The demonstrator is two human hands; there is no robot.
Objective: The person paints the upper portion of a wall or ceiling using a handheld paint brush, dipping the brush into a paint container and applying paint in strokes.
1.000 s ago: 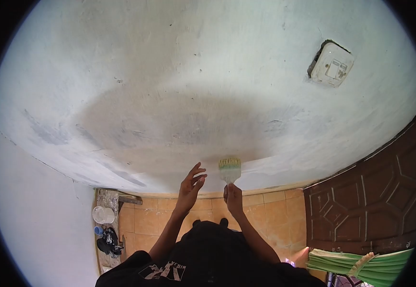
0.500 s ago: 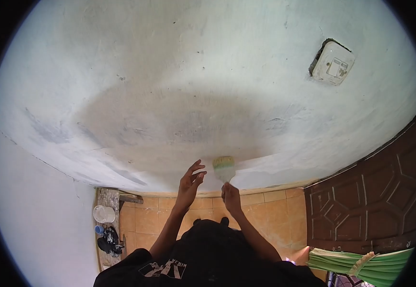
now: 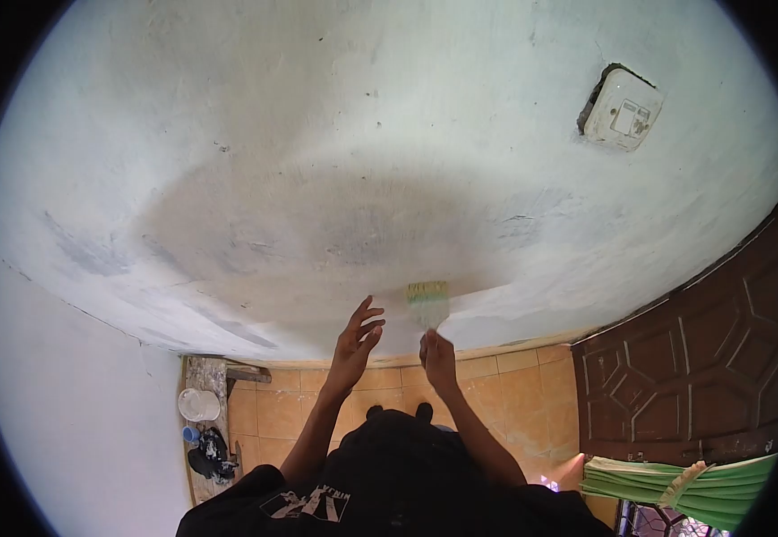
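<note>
A wide brush (image 3: 427,304) with pale bristles and a green band is held upright, its bristles toward the whitish wall (image 3: 335,179). My right hand (image 3: 437,353) is closed round the lower end of its handle. To the left of the brush, my left hand (image 3: 356,345) is raised with its fingers apart and nothing in it. Whether the bristles touch the wall cannot be made out. A broad shadow lies on the wall above both hands.
A loose switch plate (image 3: 624,109) sits at the upper right of the wall. A wooden bench (image 3: 203,369) at lower left holds a white bucket (image 3: 198,404), a blue cup (image 3: 191,434) and a dark cloth (image 3: 213,456). At right are a brown door (image 3: 684,367) and green curtain (image 3: 675,483).
The brush and my right hand have moved slightly right and up along the wall, and the brush stands straighter. My left hand has hardly moved.
</note>
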